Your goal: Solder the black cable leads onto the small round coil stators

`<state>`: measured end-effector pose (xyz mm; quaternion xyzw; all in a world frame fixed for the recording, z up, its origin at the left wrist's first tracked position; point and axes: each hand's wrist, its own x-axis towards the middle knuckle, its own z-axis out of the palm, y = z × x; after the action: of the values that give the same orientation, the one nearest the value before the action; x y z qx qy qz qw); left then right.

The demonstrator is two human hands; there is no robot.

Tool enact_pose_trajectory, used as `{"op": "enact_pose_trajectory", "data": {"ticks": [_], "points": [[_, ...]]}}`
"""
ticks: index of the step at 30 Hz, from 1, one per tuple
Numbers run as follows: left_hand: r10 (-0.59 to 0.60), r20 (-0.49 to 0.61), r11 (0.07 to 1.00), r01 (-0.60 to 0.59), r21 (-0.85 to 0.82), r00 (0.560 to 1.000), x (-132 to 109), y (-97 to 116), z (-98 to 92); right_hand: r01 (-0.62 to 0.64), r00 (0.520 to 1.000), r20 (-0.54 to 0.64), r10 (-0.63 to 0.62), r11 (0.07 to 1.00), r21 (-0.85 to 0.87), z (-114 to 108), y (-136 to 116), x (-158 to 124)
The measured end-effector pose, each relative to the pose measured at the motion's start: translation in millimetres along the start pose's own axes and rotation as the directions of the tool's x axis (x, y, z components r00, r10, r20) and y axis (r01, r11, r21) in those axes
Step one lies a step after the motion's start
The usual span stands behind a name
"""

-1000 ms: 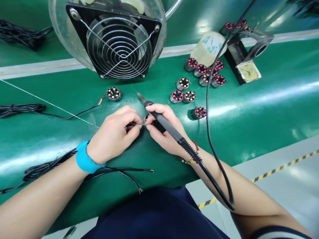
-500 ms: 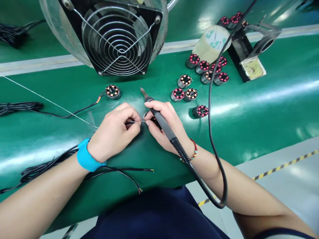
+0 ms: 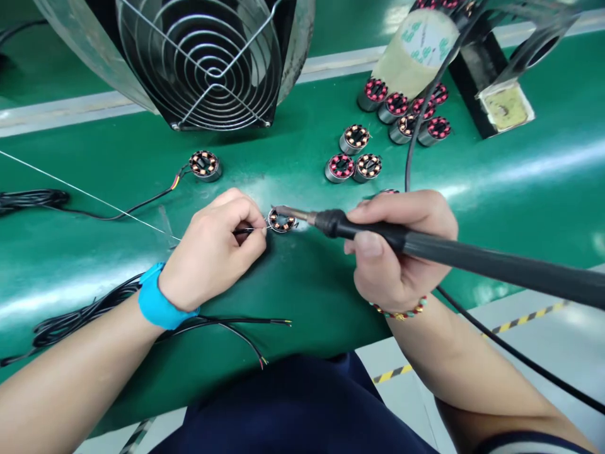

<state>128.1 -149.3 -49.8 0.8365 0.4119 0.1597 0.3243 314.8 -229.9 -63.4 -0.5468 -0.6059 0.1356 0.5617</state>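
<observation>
My left hand [image 3: 222, 236] is closed in a pinch on a black cable [image 3: 243, 231] and what looks like thin solder wire, right beside a small motor stator [image 3: 282, 219] with copper windings. In my right hand [image 3: 406, 243] is a soldering iron [image 3: 378, 232], its fingers wrapped round the dark handle. The iron's tip points left and lies over the stator's upper rim; whether it touches cannot be made out. A pale thread of solder wire [image 3: 89, 197] runs from the far left toward my left hand.
A fan with a wire guard [image 3: 215, 72] stands at the back. Several stators [image 3: 340, 167] are grouped right of centre, near a pale roll [image 3: 416, 47] and an iron stand with a sponge [image 3: 505, 107]. A wired stator [image 3: 205, 165] and cable bundles [image 3: 89, 312] lie at left.
My right hand has left the stator and moved right, swinging the soldering iron round so its tip lies over the stator. My left hand keeps its pinch. The view has shifted slightly.
</observation>
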Motion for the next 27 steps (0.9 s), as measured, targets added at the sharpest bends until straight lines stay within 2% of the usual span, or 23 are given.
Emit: {"op": "enact_pose_trajectory", "data": {"ticks": [4,9,16,27], "points": [[-0.029,0.003,1.000,0.029,-0.004,1.000,0.7,0.0,1.2,0.009,1.000,0.014,-0.010,0.999,0.032,-1.5,-1.7,-3.1],[-0.016,0.002,1.000,0.016,-0.019,1.000,0.6,0.1,1.5,-0.080,0.995,0.064,0.083,0.996,-0.047,0.0,0.7,-8.5],[-0.010,-0.011,0.999,0.009,-0.031,1.000,0.0,-1.3,2.0,0.060,0.998,-0.001,-0.060,0.997,0.049,-0.5,-4.3,-1.0],[-0.028,-0.013,0.998,0.028,-0.048,1.000,-0.1,-1.4,1.6,0.038,0.999,0.033,-0.039,0.999,0.039,-0.4,-5.2,-1.2]]}}
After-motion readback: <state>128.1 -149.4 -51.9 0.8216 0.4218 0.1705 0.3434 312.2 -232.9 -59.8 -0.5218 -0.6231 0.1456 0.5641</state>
